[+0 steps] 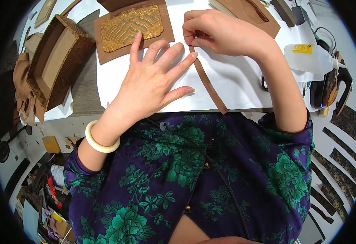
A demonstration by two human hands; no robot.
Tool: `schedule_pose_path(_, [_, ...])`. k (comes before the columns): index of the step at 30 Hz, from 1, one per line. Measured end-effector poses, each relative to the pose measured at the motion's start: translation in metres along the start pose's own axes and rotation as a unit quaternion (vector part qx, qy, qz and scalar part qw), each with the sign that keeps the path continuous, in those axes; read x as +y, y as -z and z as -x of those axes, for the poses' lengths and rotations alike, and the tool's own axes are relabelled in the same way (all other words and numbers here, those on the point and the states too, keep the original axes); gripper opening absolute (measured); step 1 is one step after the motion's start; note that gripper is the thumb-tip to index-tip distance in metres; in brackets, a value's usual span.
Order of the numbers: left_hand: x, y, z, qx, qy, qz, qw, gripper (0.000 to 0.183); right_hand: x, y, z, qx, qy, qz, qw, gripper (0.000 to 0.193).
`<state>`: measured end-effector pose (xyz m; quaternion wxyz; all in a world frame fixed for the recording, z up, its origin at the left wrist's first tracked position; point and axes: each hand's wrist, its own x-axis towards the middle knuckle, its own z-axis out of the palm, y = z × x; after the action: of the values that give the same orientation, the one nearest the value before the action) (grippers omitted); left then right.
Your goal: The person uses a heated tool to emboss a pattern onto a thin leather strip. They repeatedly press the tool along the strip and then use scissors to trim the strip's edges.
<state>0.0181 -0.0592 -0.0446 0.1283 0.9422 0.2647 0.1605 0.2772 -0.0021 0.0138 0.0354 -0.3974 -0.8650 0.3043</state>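
Note:
A narrow brown strip (208, 83), cloth or leather by its look, runs over the white paper (235, 81) toward the table's near edge. My right hand (222, 34) is closed in a pinch at the strip's far end. My left hand (151, 79) lies with fingers spread, its index fingertip on the strip just below that pinch. The little finger of the same hand reaches the lower edge of a gold embroidered panel (131, 26), which lies on a brown backing piece (170, 30).
An open brown patterned box (60, 61) stands at the left, beside crumpled brown cloth (22, 77). More brown material (263, 24) lies at the far right. To the right are a translucent squeeze bottle (304, 63) and a black-handled tool (342, 83). Dark patterned strips (332, 175) lie lower right.

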Motion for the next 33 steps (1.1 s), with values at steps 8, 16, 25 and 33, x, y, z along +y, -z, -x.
schedule_pose_path(8, [-0.001,0.001,-0.002,-0.021,-0.023,-0.015,0.999,0.079,0.005,-0.001,-0.005,-0.002,-0.001,0.026,1.0,0.011])
schedule_pose_path(16, [-0.002,0.001,-0.004,-0.019,-0.03,-0.014,0.999,0.078,0.007,-0.006,0.002,0.036,0.013,0.018,0.999,0.013])
schedule_pose_path(25, [0.002,0.004,-0.003,-0.025,-0.012,-0.02,0.999,0.081,-0.022,-0.026,0.03,0.206,-0.138,-0.034,0.968,0.017])
schedule_pose_path(33, [0.005,0.003,-0.005,-0.013,-0.005,0.011,1.0,0.076,-0.091,-0.096,0.059,0.36,-0.304,-0.148,0.87,0.02])
